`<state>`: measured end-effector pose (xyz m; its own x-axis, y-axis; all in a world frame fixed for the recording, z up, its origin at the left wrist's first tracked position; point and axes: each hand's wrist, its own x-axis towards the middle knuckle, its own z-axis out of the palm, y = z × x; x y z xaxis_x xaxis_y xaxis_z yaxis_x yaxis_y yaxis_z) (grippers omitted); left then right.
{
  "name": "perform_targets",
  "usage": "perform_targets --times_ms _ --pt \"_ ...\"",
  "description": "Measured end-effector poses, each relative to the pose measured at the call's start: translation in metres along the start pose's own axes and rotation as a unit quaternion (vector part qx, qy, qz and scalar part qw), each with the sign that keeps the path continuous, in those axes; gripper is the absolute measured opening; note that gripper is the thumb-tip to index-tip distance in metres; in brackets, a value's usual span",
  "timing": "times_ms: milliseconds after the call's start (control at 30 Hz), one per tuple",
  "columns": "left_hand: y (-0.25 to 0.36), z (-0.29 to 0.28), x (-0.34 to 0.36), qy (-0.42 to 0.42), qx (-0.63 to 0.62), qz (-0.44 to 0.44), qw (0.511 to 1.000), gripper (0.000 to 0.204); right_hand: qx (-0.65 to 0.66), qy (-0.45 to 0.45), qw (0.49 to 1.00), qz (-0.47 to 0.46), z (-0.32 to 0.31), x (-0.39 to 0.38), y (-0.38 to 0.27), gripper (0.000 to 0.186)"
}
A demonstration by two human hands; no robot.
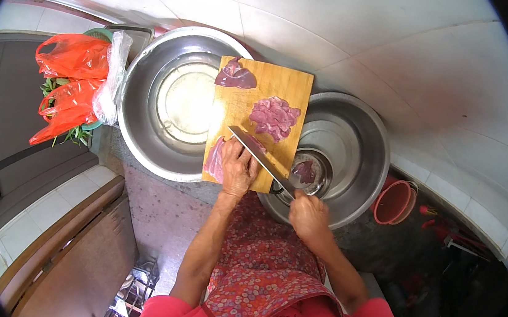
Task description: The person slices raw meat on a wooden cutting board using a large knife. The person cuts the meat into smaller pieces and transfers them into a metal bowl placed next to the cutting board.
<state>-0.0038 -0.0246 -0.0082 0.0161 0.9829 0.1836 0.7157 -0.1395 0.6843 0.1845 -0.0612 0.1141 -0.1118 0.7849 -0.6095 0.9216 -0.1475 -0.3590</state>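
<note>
A wooden cutting board (286, 84) rests across the rims of two metal basins. My left hand (237, 166), fingers curled, presses a piece of raw meat (213, 163) onto the board's near left part. In my right hand (309, 216) is the handle of a kitchen knife (261, 158). Its long blade slants across the board just beside my left fingertips, over the meat's right end. A heap of sliced meat (275, 119) lies right of the blade. Toward the far left corner sits a darker, glossy chunk of raw meat (235, 75).
The large left basin (139, 130) holds liquid. In the right basin (371, 140), a small metal bowl (330, 172) contains a dark meat piece (305, 172). Red plastic bags (76, 56) with greens stand far left. Red buckets (393, 202) sit by the tiled wall (344, 19).
</note>
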Motion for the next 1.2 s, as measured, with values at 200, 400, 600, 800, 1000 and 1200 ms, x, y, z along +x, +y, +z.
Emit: perform_targets --times_ms 200,400,600,800,1000,1200 --pt "-0.003 0.0 0.001 0.007 0.014 0.0 1.0 0.024 0.013 -0.006 1.0 -0.002 0.003 0.012 -0.008 0.01" --pt "-0.002 0.004 0.001 0.01 0.003 -0.013 1.0 0.025 0.004 -0.011 1.0 0.006 0.012 0.007 0.006 0.012" --pt "-0.001 0.002 0.002 0.02 0.023 -0.006 1.0 0.021 0.024 -0.021 0.999 0.02 0.019 0.01 0.006 0.014" --pt "-0.001 0.005 0.004 0.047 0.001 -0.021 0.999 0.021 0.023 0.011 0.999 -0.03 0.04 0.018 0.017 0.016" --pt "0.002 -0.001 0.005 0.039 0.001 -0.025 0.999 0.025 0.006 0.021 1.0 -0.014 0.037 0.05 -0.013 0.019" --pt "0.005 0.006 0.003 0.062 0.019 -0.01 0.998 0.025 -0.023 -0.009 1.0 -0.006 0.037 0.028 0.019 0.017"
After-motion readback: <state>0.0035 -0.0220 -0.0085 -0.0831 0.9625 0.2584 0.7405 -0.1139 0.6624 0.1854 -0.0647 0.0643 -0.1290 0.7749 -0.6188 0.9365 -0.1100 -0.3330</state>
